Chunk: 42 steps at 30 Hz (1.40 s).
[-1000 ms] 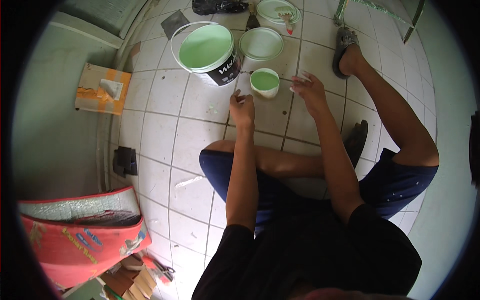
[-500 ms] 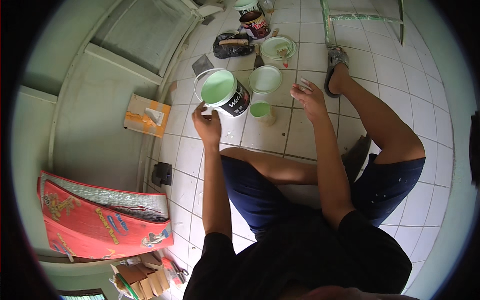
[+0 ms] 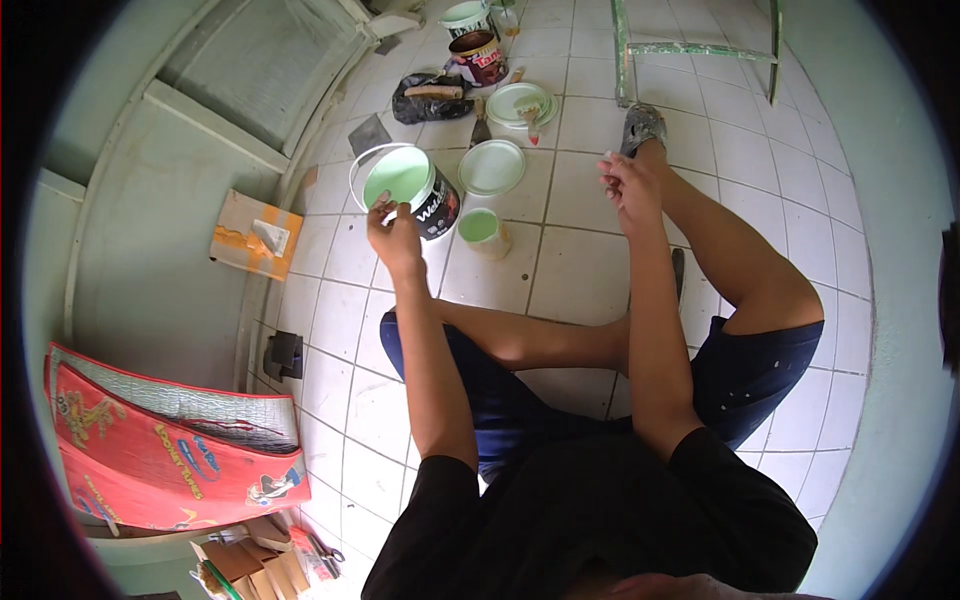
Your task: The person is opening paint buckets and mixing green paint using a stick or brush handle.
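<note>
A black-labelled paint bucket (image 3: pixel 438 208) with pale green paint inside stands ahead of me to the left, its handle raised at the left. My left hand (image 3: pixel 395 235) is at its near rim, fingers bent and apart, with no object visible in them. Right of the bucket, a small translucent cup (image 3: pixel 485 236) holds green paint. A round pale green lid (image 3: pixel 491 168) lies just beyond. My right hand (image 3: pixel 635 195) is raised over my lower leg, fingers curled together; something small and whitish shows at the fingertips, too small to name.
Farther off lie a paintbrush (image 3: pixel 530 120) on stacked lids (image 3: pixel 510 104), a scraper (image 3: pixel 480 130), a roller on a black bag (image 3: pixel 415 108) and a brown tin (image 3: pixel 480 62). A green ladder (image 3: pixel 700 48) stands at far right. Cardboard (image 3: pixel 250 238) and a red folded mat (image 3: pixel 180 450) are left.
My left hand has come up from beside the bucket to its near rim. My right hand stays raised, its fingers curled a little more. The whole view has shifted slightly.
</note>
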### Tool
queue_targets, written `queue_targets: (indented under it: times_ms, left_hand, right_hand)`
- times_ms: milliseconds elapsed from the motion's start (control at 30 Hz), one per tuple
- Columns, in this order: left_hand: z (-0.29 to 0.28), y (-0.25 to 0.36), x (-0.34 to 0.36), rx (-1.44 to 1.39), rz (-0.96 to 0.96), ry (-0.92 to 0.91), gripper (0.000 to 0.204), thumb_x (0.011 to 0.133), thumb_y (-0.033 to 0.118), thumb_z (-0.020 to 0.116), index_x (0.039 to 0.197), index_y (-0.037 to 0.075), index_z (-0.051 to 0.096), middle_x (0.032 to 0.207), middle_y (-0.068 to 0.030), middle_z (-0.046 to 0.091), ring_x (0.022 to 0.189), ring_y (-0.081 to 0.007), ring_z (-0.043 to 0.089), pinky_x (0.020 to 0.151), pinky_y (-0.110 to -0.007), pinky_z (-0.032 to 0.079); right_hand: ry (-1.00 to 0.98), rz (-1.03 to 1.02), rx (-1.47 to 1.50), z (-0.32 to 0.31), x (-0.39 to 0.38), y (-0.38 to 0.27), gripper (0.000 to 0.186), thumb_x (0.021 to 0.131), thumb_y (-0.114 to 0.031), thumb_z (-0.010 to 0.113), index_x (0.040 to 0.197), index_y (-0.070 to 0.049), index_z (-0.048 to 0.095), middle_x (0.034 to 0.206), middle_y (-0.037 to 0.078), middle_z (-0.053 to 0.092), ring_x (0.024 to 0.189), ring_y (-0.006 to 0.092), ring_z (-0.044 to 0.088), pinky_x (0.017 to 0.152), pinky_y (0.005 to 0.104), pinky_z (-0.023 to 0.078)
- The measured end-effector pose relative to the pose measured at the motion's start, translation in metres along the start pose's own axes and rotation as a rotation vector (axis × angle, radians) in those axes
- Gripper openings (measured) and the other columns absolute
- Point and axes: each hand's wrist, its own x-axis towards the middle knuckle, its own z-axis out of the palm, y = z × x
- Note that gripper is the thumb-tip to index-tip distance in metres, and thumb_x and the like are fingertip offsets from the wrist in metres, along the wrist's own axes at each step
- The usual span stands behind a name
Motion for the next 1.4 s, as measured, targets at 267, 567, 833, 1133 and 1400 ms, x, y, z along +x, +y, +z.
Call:
queue_targets:
  times_ms: [267,567,833,1133,1400]
  left_hand:
    - [-0.025,-0.110,0.007,0.154,-0.112,0.019,0.036,0.083,0.011,0.068,0.117,-0.003,0.066,0.104,-0.0132,0.068,0.084,-0.0193,0.065,0.075,-0.032,0.052]
    - [-0.044,-0.185,0.029,0.490,-0.200,-0.506,0.040,0.080,0.019,0.076,0.111,-0.005,0.069,0.088,-0.0120,0.071,0.075,-0.0189,0.066,0.068,-0.033,0.052]
    - [-0.031,-0.158,0.020,0.545,-0.360,-0.682,0.040,0.084,0.027,0.072,0.110,-0.003,0.067,0.090,-0.0199,0.073,0.092,-0.0363,0.070,0.085,-0.042,0.054]
    - [-0.010,-0.135,0.013,0.456,-0.422,-0.465,0.032,0.089,0.016,0.070,0.116,-0.001,0.065,0.094,-0.0119,0.068,0.065,-0.0193,0.061,0.066,-0.035,0.050]
    - [-0.027,-0.141,0.021,0.558,-0.536,-0.335,0.031,0.090,0.016,0.070,0.118,0.002,0.064,0.098,-0.0104,0.067,0.062,-0.0160,0.056,0.065,-0.032,0.049]
  right_hand:
    - [0.013,0.035,-0.072,0.083,0.018,0.014,0.023,0.099,-0.021,0.062,0.109,-0.002,0.067,0.098,0.010,0.073,0.074,0.0122,0.061,0.061,0.0240,0.045]
    - [0.029,0.226,-0.442,0.146,0.094,0.068,0.032,0.103,-0.031,0.053,0.108,-0.002,0.064,0.091,0.011,0.074,0.063,0.0143,0.062,0.056,0.0251,0.045]
    - [0.065,0.253,-0.611,0.177,0.269,0.104,0.025,0.098,-0.019,0.062,0.108,0.004,0.061,0.090,0.018,0.070,0.065,0.0205,0.066,0.052,0.0316,0.052]
    - [-0.260,-0.394,-1.097,0.228,0.466,0.118,0.039,0.093,-0.019,0.065,0.128,-0.002,0.058,0.087,0.014,0.069,0.068,0.0217,0.066,0.057,0.0340,0.053]
    - [-0.243,-0.414,-1.555,0.280,0.482,0.181,0.033,0.096,-0.016,0.063,0.126,-0.010,0.052,0.103,0.021,0.069,0.085,0.0338,0.068,0.071,0.0453,0.055]
